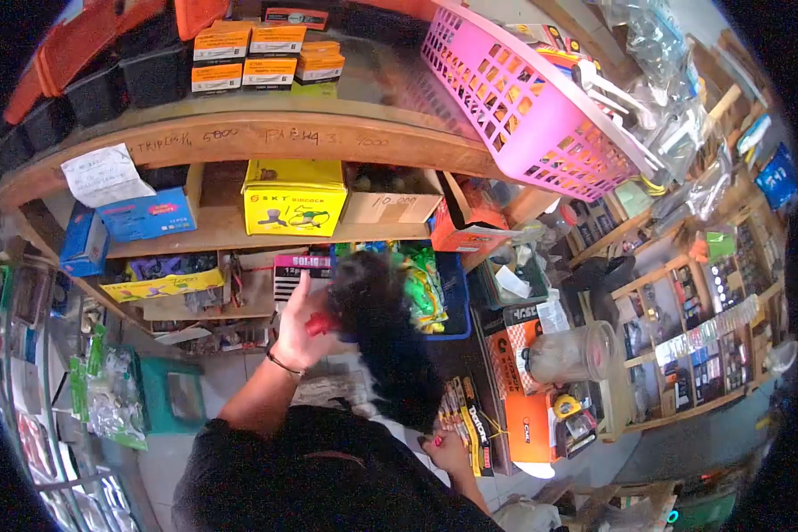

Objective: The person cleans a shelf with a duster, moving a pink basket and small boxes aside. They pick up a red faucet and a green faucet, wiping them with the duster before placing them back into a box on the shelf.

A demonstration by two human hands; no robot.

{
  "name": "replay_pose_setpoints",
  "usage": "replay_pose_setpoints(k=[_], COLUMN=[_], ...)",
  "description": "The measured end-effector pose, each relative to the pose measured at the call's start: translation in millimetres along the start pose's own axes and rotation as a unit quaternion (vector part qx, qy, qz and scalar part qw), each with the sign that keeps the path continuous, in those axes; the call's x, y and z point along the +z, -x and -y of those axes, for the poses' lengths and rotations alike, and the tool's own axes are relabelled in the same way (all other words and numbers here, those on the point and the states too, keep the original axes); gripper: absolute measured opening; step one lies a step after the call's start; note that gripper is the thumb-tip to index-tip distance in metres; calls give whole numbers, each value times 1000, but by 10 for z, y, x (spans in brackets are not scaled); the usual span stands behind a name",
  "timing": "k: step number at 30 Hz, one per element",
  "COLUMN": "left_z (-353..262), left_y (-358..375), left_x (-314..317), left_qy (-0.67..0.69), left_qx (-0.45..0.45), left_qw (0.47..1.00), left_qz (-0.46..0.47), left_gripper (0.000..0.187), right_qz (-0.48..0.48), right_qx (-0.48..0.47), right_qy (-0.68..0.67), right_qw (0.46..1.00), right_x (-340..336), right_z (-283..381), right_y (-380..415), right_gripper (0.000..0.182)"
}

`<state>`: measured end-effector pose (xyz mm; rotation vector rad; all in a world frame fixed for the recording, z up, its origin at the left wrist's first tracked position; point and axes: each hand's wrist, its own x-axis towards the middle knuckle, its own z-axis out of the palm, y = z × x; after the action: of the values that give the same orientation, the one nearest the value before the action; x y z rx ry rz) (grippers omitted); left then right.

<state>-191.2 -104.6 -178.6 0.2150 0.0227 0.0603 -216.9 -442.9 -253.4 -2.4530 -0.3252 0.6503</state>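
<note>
My left hand [300,326] is raised in front of the shelves and grips the red handle of a black feather duster [383,341]. The duster's dark plume hangs down and right, blurred, in front of green packets [427,282] and a blue bin [457,293]. A thin dark band circles that wrist. My right hand [446,448] is low, touching yellow-and-black packets [465,424] that stand on a lower shelf; a small pink thing shows at its fingers, and I cannot tell whether it grips anything. My black sleeve fills the bottom of the view.
Wooden shelves hold a yellow box [293,197], a blue box [146,215], orange boxes [266,55] and a tilted pink basket [528,97] up top. An orange carton [528,412] and a clear jar [576,350] stand at the right, bagged goods hang at the left.
</note>
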Motion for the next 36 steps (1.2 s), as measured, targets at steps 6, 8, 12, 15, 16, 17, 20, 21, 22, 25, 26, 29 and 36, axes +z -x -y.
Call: replay_pose_setpoints(k=[6,8,12,15,16,17,20,21,22,25,26,29,36], left_z=[-62,-96,-92,-110,-102,-22,-70,-103,-117,-43,-66,-27,-31], left_y=[-169,-234,-394,-369,-382,-427,-397,-426,-429,-295,-287,-362,-66], left_x=[9,-64,-240,-380,-340,-238,-240,-323,-394,-291,-270,-748,-426], left_qy=[-47,-69,17,-86,-68,-19,-16,102,218,17,19,5,-26], left_qx=[-24,-69,-110,-66,-76,-39,-70,-118,-166,-84,-107,-86,10], left_qw=[999,987,988,992,992,997,985,960,915,994,990,981,1000], left_qz=[4,130,111,59,74,57,159,230,296,73,84,174,-14], left_gripper=[55,62,72,63,68,62,62,63,64,69,72,73,67], right_qz=[-41,-68,-100,-86,-77,-76,-82,-58,-57,-34,-32,-34,-24], right_qx=[49,68,15,53,74,54,33,76,75,71,70,81,-6], right_qy=[-72,-137,-71,-53,-51,-58,-55,-53,-53,-61,-62,-80,-5], right_qw=[995,986,992,994,993,994,995,994,994,995,995,993,1000], right_x=[203,339,196,252,218,192,181,211,241,313,342,336,188], right_z=[-67,-38,230,51,87,137,22,-42,-95,100,45,93,103], right_y=[81,128,182,174,184,207,209,190,200,283,280,278,261], right_gripper=[19,17,20,22,22,24,24,21,21,20,20,17,21])
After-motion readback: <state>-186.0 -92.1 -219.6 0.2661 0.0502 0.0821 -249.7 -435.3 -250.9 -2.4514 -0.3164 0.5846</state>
